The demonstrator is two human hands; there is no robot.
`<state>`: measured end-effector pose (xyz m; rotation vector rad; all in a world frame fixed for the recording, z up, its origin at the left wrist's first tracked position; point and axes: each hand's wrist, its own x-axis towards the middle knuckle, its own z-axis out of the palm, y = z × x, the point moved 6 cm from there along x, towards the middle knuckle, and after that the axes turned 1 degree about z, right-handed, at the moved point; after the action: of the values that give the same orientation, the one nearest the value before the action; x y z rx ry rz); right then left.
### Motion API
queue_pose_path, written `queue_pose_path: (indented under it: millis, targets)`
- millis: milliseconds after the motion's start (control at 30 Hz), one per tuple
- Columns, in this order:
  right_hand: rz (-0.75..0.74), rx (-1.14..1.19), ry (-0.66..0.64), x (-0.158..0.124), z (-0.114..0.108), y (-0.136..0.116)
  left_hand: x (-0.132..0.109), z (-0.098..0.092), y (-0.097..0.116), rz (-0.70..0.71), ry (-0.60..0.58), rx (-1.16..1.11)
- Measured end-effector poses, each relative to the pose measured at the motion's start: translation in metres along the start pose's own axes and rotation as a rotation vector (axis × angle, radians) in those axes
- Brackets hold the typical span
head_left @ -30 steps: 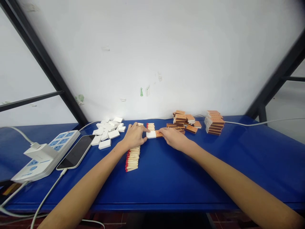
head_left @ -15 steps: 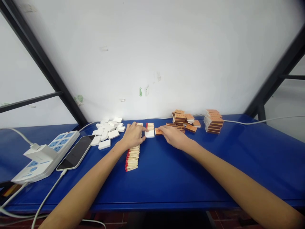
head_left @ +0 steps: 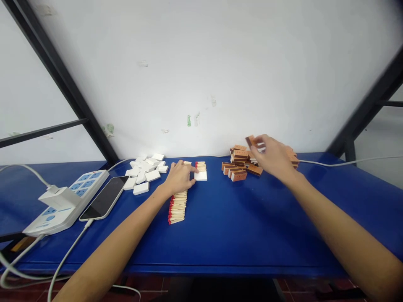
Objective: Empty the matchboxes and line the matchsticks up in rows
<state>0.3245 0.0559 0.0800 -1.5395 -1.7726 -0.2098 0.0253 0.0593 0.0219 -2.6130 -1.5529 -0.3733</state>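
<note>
My left hand [head_left: 181, 178] rests on the blue table, with thumb and index finger closed on the left edge of a white matchbox tray [head_left: 200, 176]. Loose red-tipped matches [head_left: 200, 165] lie just behind that tray. Under and in front of the same hand runs a long row of matches [head_left: 178, 207]. My right hand [head_left: 272, 155] is raised over the right side, pinching an orange and brown matchbox [head_left: 251, 141] in its fingertips. Whether that box is filled cannot be seen. Below it is a pile of matchboxes [head_left: 240, 155], with several standing on edge in front.
White trays [head_left: 147, 167] are heaped at the left. Beside them lie a phone [head_left: 104, 198] on a charging cable and a power strip [head_left: 67, 203] with a white plug. A stack of matchboxes [head_left: 292, 156] is partly hidden behind my right hand. Black frame posts [head_left: 94, 140] flank the table.
My right hand has moved right and up from beside the white tray and now holds a matchbox in the air. No matchbox lies beside the tray now. My left hand stays in place.
</note>
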Motion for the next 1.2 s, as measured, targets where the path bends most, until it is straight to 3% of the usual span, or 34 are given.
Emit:
queue_pose_path:
  millis: [167,267,400,500,667,933,1100,1200]
  targets:
    - [0.18,-0.292,-0.085,-0.004,0.008,0.041,0.001,0.0,0.0,-0.002,0.0,0.004]
    - [0.19,-0.395,-0.098,-0.005,0.009,0.044,0.001,0.0,0.0,0.009,0.014,0.008]
    - [0.219,-0.461,-0.289,-0.013,0.022,0.049,0.0,0.001,-0.001,0.009,0.019,0.002]
    - [0.228,-0.482,-0.348,-0.019,0.031,0.05,0.0,0.002,0.0,0.004,0.018,0.002]
    - [0.163,-0.427,-0.352,-0.02,0.036,0.041,0.0,0.001,0.0,0.0,0.022,0.002]
    - [0.056,-0.252,-0.205,-0.019,0.014,0.007,0.001,0.002,-0.001,-0.005,0.019,-0.019]
    - [-0.055,-0.089,-0.198,-0.029,0.021,-0.016,0.001,0.001,-0.002,-0.004,0.021,-0.026]
    - [-0.169,0.015,-0.263,-0.039,0.031,-0.032,0.0,-0.001,-0.002,0.011,0.039,-0.062]
